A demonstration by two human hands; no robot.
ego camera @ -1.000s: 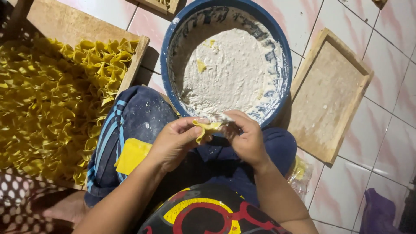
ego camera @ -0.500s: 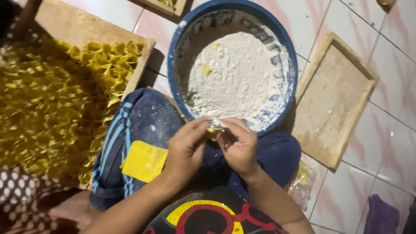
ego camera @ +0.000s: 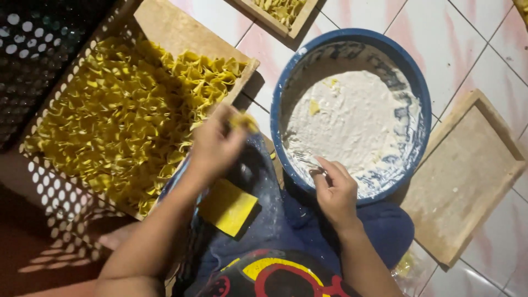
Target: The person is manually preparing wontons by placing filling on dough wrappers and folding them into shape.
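Observation:
My left hand is blurred with motion and holds a small folded yellow dough piece near the corner of a wooden tray piled with several folded yellow pieces. My right hand rests at the near rim of a blue basin of white flour, its fingers pinched on a thin metal utensil that lies in the flour. A stack of flat yellow dough squares sits on my lap, on dark blue fabric dusted with flour.
An empty wooden tray lies on the tiled floor right of the basin. Another tray with yellow pieces sits at the top edge. A dark perforated crate stands at the upper left. A plastic bag lies by my right knee.
My hands were together over my lap, working one dough piece. Now my left hand has swung left toward the full tray with the piece, and my right hand has moved to the basin's rim.

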